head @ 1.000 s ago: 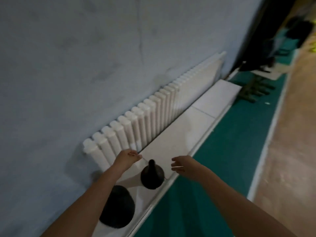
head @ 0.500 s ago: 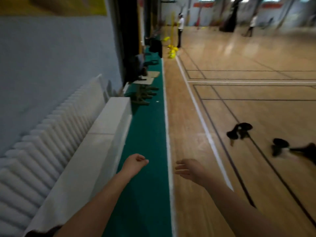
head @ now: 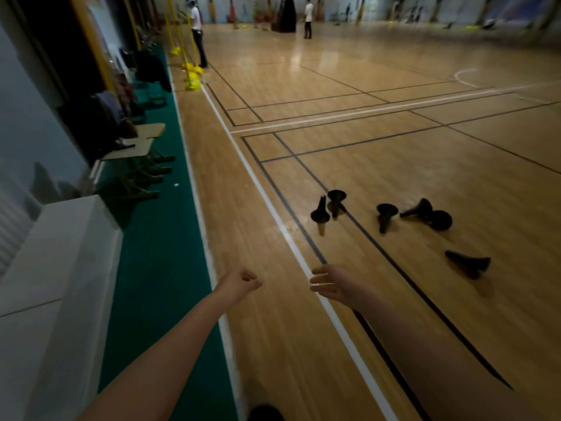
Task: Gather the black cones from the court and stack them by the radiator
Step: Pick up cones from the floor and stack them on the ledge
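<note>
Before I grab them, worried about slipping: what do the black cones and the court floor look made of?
The black cones: probably moulded plastic or rubber, matte, no glints. The court floor: varnished wood planks, with visible grain and a glossy light reflection.

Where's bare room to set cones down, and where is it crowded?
Bare: the white ledge beside the green strip, and the wood lane between that strip and the white line. Crowded: the black cones scattered right of that line, and chairs on the strip further ahead.
</note>
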Demonstrator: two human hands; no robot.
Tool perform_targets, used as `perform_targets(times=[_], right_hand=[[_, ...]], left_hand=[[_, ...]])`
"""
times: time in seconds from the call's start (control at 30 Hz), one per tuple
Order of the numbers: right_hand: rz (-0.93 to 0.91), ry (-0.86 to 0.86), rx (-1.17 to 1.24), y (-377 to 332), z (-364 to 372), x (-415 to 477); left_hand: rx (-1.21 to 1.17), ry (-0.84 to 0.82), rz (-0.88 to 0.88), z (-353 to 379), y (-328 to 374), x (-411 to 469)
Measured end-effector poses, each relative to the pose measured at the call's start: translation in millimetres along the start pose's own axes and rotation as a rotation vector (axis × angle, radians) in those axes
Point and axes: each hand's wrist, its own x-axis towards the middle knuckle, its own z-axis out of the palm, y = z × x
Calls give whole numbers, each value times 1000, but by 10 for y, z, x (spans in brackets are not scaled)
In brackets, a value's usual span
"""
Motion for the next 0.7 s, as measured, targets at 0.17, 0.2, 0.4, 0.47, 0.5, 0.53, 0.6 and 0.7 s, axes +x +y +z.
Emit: perform_targets(times=[0.17,0.2,0.4,0.47,0.5,0.53,0.6,0.7], right_hand=[[-46,88,16,-548,-228,625],[-47,109,31,-741,-264,822],[-19,191,95,-1578,-440,1609],[-21,217,121,-1798,-525,1862],[-21,216,129,-1873,-562,1942],[-15,207,145,-1952,-621,2057],[-8,197,167,-2111,-743,2292],[10,199,202,-2288,-969,2718]], left_hand=[[6,-20,58,-97,443,986],[6,-28,71,-159,557,1291],[21,-83,94,-442,1093,2487],[9,-96,105,-486,1292,2842],[0,-103,105,-494,1371,2961],[-22,-117,99,-492,1467,3104],[-27,-133,102,-490,1645,3375],[-11,-147,101,-450,1909,3806]])
